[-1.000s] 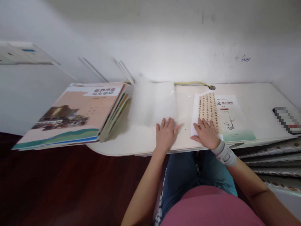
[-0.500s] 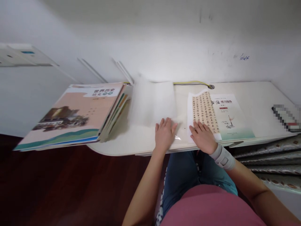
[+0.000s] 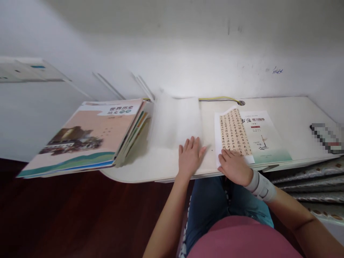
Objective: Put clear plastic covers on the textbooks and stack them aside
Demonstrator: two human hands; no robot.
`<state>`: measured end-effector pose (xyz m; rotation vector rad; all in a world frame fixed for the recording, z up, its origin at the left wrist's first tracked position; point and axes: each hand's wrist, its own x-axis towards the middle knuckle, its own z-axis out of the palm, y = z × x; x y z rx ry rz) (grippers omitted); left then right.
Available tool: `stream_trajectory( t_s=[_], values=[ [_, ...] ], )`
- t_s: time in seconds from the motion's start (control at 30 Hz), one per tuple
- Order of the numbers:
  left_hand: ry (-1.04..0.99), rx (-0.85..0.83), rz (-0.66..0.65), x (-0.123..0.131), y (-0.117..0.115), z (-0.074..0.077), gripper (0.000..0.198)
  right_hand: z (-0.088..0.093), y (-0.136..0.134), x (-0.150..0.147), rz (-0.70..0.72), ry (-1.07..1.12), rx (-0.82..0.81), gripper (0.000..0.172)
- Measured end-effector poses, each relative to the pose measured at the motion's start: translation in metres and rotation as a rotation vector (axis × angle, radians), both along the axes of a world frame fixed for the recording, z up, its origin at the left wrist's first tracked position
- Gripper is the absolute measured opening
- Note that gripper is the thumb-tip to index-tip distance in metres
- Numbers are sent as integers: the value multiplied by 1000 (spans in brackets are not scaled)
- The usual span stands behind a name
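Observation:
My left hand (image 3: 190,157) lies flat with its fingers stretched at the lower right corner of a stack of thin white translucent paper (image 3: 176,122). Holding nothing, my right hand (image 3: 235,166) rests palm down on the lower edge of a calligraphy sheet (image 3: 233,130), its fingers partly bent. Columns of dark characters on a tan ground fill that sheet, which has a white margin. It covers the left side of a white and green calligraphy workbook (image 3: 264,134).
A pile of books (image 3: 83,132), topped by a pinkish history book, overhangs the left end of the white desk (image 3: 150,166). A phone (image 3: 326,138) lies at the right end. Along the wall a yellow cable (image 3: 219,98) runs to a round desk hole (image 3: 241,103).
My right hand has slid slightly toward me, down the calligraphy sheet. My left hand has hardly moved. The whole view has shifted a little.

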<state>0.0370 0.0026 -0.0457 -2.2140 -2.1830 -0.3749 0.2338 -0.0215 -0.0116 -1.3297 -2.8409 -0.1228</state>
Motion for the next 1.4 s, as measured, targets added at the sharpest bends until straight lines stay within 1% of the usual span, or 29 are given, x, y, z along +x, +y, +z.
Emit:
stream_trajectory(
  t_s=[0.07,0.17,0.3,0.43,0.5,0.6,0.63,0.67,0.7,0.77,0.8,0.83,0.93,1.03,1.1,1.13,1.17,1.23,1.3,1.4],
  values=[
    [10,-5,-7,1,-1,1,63,-1,0,-1,11,-6,12,47],
    [30,1,-13,3,-2,3,64,1,8,-1,56,3,-5,44],
    [60,49,-44,4,-4,4,66,7,12,-2,118,17,-50,44],
    [61,43,-63,4,-2,1,65,15,11,0,169,31,-100,45],
    [51,28,-65,3,-2,0,65,20,18,2,179,4,-150,42],
    [41,68,-67,3,-2,0,64,31,41,4,241,-88,-249,34],
    [46,102,-92,3,-3,0,61,35,49,3,280,-126,-282,30],
    [54,133,-144,3,-4,1,56,38,58,3,321,-160,-315,27],
    [63,154,-223,3,-5,2,50,41,65,2,358,-188,-349,25],
    [71,142,-407,2,-6,4,42,46,76,-1,401,-217,-407,25],
    [68,118,-473,2,-6,4,41,48,78,-1,410,-222,-431,25],
    [60,92,-509,1,-6,5,41,49,79,-2,417,-223,-452,25],
    [36,53,-511,0,-4,5,44,49,72,1,450,-196,-482,24],
    [22,49,-506,0,-2,5,43,43,64,7,507,-105,-443,24],
    [17,48,-506,0,-2,5,42,38,69,11,548,-39,-443,27],
    [14,48,-506,0,-2,5,42,35,76,12,535,-14,-444,28],
    [13,47,-505,1,-2,5,42,33,86,12,494,2,-433,30],
    [12,43,-501,1,-2,5,42,28,114,8,314,0,-350,35],
    [14,38,-497,1,-2,5,42,23,145,0,147,-51,-258,41],
    [24,26,-496,0,-2,4,43,12,184,-14,68,-53,-245,51]
  ],
)
